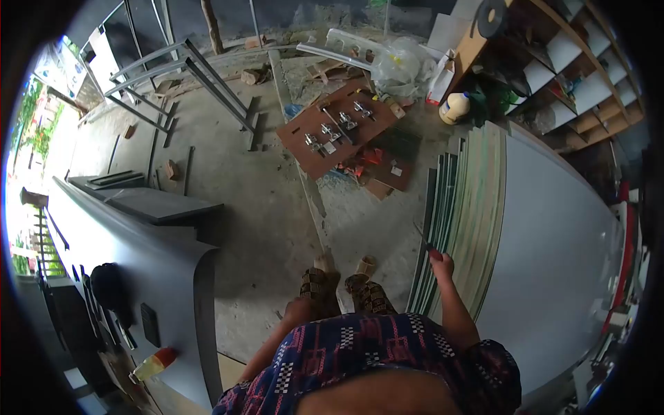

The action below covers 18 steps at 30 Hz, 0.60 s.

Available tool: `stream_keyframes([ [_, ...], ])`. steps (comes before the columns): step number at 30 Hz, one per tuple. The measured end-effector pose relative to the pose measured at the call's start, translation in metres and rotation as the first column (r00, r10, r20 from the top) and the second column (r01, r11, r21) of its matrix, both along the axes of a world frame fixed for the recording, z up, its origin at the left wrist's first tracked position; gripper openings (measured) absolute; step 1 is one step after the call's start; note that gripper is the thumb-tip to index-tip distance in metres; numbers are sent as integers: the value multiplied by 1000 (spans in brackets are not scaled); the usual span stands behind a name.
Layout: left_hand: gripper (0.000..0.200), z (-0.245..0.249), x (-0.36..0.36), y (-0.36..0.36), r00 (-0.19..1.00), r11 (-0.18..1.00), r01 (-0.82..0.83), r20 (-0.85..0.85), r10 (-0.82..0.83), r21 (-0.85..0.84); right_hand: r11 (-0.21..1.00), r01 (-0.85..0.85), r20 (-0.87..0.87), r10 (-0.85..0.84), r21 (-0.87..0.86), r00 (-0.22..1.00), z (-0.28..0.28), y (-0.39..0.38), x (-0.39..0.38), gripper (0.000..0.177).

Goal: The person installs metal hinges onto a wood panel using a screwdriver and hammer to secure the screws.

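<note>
- Fingers of the right hand (445,265) close around a red-handled screwdriver (430,249), near stacked boards (476,197).
- Left hand (299,310) is beside the patterned trousers (315,285), its fingers too unclear to tell.

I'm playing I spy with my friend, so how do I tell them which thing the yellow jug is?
Find the big wooden shelf at the upper right. Look by its left side, just past the stack of boards. The jug is there, pale yellow and rounded, unlike the crumpled see-through plastic bag nearby.
</note>
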<state>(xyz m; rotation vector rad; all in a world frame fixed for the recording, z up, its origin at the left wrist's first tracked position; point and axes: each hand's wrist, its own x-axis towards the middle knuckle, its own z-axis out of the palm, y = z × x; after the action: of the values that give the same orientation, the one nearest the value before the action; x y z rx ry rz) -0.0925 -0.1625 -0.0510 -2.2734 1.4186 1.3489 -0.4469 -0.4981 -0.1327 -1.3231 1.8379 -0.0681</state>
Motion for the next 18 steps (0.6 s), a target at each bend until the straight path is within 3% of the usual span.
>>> stream_keyframes([
  [1,26,1,1,-11,999,998,-5,-34,3,-60,999,50,57,-51,9,997,25,-23,17,29],
  [2,26,-8,0,-22,967,972,-216,-161,200,-93,999,24,54,-22,-30,998,41,-49,31,14],
  [3,26,-13,-3,-26,880,906,-414,-291,376,-83,999,16,89,-12,-46,996,50,-70,38,13],
  [5,26,-13,0,-36,749,816,-577,-427,506,-44,998,13,167,-2,-67,986,62,-97,53,14],
  [8,27,27,34,-86,750,842,-537,-488,447,-55,993,-4,218,30,-121,976,87,-132,78,14],
  [12,26,55,70,-125,697,879,-468,-574,431,91,978,-2,235,52,-208,971,123,-165,107,17],
  [13,26,57,82,-129,687,890,-435,-590,425,135,974,15,270,47,-225,962,131,-172,114,17],
  [16,25,20,95,-115,613,913,-405,-727,309,47,959,33,340,68,-283,938,135,-201,140,20],
  [18,27,41,110,-143,668,936,-327,-669,326,130,953,27,373,91,-301,923,133,-218,168,23],
])
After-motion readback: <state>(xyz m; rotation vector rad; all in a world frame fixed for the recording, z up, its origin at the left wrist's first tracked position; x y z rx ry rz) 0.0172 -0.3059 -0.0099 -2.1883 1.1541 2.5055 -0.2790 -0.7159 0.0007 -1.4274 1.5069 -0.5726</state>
